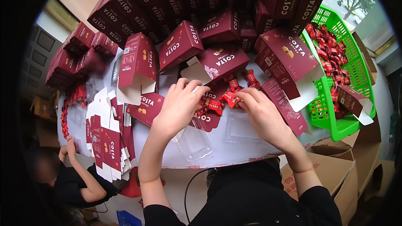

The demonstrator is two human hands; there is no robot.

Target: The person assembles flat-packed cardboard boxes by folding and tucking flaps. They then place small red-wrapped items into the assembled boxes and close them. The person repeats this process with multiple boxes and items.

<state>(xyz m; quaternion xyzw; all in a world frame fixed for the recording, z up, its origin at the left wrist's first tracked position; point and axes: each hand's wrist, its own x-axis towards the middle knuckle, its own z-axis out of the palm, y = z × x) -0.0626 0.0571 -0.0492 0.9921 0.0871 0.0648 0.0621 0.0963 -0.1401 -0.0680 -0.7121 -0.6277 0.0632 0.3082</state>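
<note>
- At the centre of the frame, the left hand [181,105] rests knuckles-up on the white table [217,150], fingers curled loosely over small red foil-wrapped candies [215,104]; whether it grips one I cannot tell
- Just right of centre, the right hand [261,111] has its fingertips pinched on a crinkly red candy [231,97] from the same little heap
- Below the hands lie two clear, shallow plastic trays [193,143], glossy and rectangular, one beneath each wrist
- Across the upper frame, dark red cardboard cartons [180,44] stand stacked and tumbled, several with white inner flaps open
- At the right edge sits a green lattice plastic basket [354,65], holding more red wrapped candies
- At lower left, flat unfolded carton blanks [109,144] are piled beside another person's arm [81,171]
</note>
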